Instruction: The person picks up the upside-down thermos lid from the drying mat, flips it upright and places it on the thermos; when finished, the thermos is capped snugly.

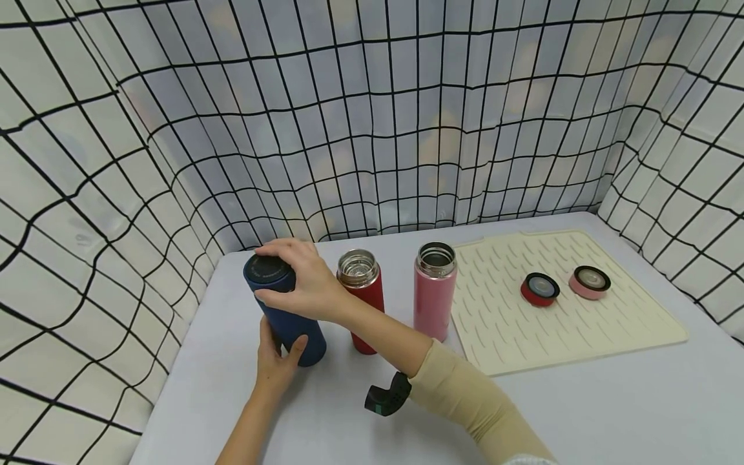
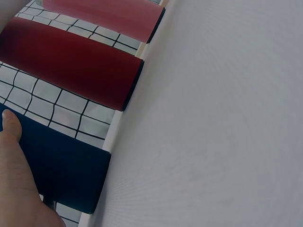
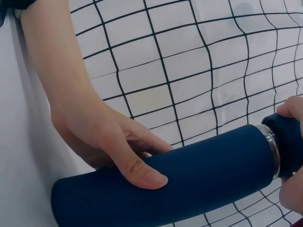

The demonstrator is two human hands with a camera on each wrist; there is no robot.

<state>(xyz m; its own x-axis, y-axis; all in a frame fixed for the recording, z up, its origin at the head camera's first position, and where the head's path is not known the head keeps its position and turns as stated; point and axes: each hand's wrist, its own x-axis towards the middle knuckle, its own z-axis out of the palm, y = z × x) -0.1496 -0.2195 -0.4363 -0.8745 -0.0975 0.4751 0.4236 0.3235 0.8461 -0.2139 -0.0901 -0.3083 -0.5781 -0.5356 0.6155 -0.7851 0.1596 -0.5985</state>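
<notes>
You held the dark blue steel flask [image 1: 289, 318] with your left hand [image 1: 275, 363], right hand [image 1: 305, 278] gripping its blue screw lid [image 1: 267, 270]; unscrewing seemed in hand, calling for a steady twist.

Bright, even, soft light

Shadows on the surface [image 1: 581, 413] are faint; the head view bows the grid backdrop [image 1: 372, 129] at its edges; the left wrist view is slightly soft up close.

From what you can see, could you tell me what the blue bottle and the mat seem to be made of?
Blue bottle: probably metal under a matte coating; a silvery ring shows below its lid. Mat: likely silicone or soft plastic, cream and matte, with moulded ridges.
</notes>
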